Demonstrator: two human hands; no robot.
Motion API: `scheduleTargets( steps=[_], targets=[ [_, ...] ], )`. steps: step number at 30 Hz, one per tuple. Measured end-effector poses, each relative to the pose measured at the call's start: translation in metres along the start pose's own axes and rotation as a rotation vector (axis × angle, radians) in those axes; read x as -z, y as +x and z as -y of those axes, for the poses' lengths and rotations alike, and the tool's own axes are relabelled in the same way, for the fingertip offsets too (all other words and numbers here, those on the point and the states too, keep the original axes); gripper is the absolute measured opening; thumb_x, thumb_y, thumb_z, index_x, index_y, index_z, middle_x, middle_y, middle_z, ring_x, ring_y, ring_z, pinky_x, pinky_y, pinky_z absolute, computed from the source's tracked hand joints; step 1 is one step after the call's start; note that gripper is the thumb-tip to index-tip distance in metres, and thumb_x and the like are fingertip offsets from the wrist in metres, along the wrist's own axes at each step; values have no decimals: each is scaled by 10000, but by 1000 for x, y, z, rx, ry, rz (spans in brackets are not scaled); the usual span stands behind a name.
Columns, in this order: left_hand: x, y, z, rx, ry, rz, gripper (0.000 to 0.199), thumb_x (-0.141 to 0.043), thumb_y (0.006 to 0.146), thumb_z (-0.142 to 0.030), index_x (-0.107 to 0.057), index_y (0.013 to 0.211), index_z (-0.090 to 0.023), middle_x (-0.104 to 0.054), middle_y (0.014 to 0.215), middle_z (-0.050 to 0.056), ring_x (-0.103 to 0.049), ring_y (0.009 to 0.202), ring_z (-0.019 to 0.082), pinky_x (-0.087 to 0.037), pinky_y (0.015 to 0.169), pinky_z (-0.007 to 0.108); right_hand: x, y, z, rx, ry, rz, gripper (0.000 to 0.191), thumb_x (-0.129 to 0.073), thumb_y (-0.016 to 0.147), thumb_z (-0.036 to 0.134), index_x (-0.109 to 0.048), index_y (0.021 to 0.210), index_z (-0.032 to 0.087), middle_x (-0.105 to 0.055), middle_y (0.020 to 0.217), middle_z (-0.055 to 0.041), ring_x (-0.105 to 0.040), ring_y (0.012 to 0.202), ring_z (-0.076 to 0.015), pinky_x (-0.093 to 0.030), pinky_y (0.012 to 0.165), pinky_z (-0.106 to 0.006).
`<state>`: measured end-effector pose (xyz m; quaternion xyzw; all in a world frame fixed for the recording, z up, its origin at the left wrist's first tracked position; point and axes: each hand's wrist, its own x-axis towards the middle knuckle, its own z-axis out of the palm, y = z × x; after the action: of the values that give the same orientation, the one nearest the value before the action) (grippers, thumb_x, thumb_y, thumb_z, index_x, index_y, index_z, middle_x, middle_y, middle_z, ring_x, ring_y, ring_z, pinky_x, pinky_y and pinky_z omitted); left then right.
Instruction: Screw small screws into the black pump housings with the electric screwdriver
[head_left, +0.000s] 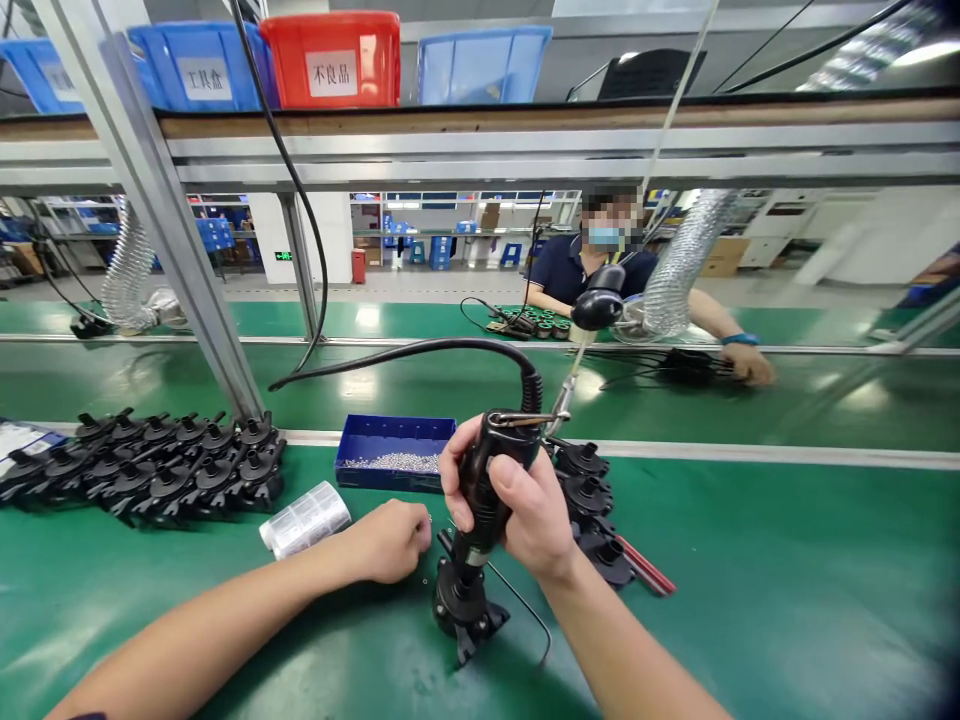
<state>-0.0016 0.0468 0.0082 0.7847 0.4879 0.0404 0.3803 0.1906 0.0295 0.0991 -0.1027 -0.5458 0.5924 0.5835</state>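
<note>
My right hand [529, 500] is wrapped round an upright black electric screwdriver [484, 480], which hangs from a cord by a metal clip. The tool's lower end meets a black plastic part [461, 605] on the green table. To the left, my left hand [397, 540] rests near the table with its fingers curled together; a tiny shiny piece shows at the fingertips, too small to name. Behind it stands a blue tray [390, 478] with many small metal screws. A thin black rod or wire [525, 605] lies right of the black part.
Rows of black parts [165, 470] lie at the left, more [589, 490] behind my right hand. A roll of labels [307, 518] and red sticks [649, 568] lie nearby. Metal posts [180, 230] hold a shelf of bins. A masked person [562, 265] works across the bench.
</note>
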Motion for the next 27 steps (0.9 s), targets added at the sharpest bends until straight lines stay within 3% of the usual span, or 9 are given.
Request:
scheduleTargets(
  steps=[3,5,10,14,17,22,27],
  targets=[
    [-2,2,0,168,-510,337,185,-706,887,-259,-563,775,-224,-521,659,-35,-476,503,130,-397,475,233,0,-1,1,-7,-2,-3,459,-889,981,610,-715,1062,193,-733,794,-33,-603,463,-130,-512,442,-234],
    [-2,6,1,236,-661,452,229,-759,828,-332,-568,765,-224,-492,616,-47,-366,449,99,-294,411,201,-1,-2,2,2,-10,-2,451,-883,990,605,-717,1064,192,-734,796,-35,-605,464,-131,-506,438,-231],
    [7,12,2,293,-749,484,346,-860,719,-396,-569,827,-243,-402,533,-96,-233,404,68,-211,383,166,-3,-2,3,29,-5,11,415,-874,1008,573,-728,1069,190,-732,796,-32,-600,461,-121,-498,442,-221],
    [26,7,0,304,-762,487,346,-898,725,-434,-696,895,-210,-326,507,-120,-175,396,57,-183,373,165,-4,-2,3,16,-26,-1,444,-883,990,596,-722,1067,189,-732,794,-37,-596,454,-129,-495,425,-228],
    [35,4,-2,270,-702,490,470,-1003,666,-518,-760,916,-203,-357,523,-113,-199,411,51,-164,374,173,-5,-3,2,26,-24,1,423,-889,997,574,-735,1076,189,-735,802,-36,-603,459,-124,-499,438,-224],
    [29,6,-12,205,-525,481,755,-1074,470,-792,-737,835,-223,-441,577,-85,-289,431,64,-105,378,205,-5,-4,1,39,-14,5,386,-896,1011,540,-767,1099,188,-750,824,-38,-623,465,-115,-516,459,-216],
    [29,5,-24,213,-456,490,814,-1066,387,-829,-657,762,-233,-417,532,-93,-301,411,83,-102,347,241,-5,-5,3,52,-10,-23,367,-913,1006,530,-792,1083,193,-761,830,-40,-651,481,-115,-528,475,-205]
  ],
)
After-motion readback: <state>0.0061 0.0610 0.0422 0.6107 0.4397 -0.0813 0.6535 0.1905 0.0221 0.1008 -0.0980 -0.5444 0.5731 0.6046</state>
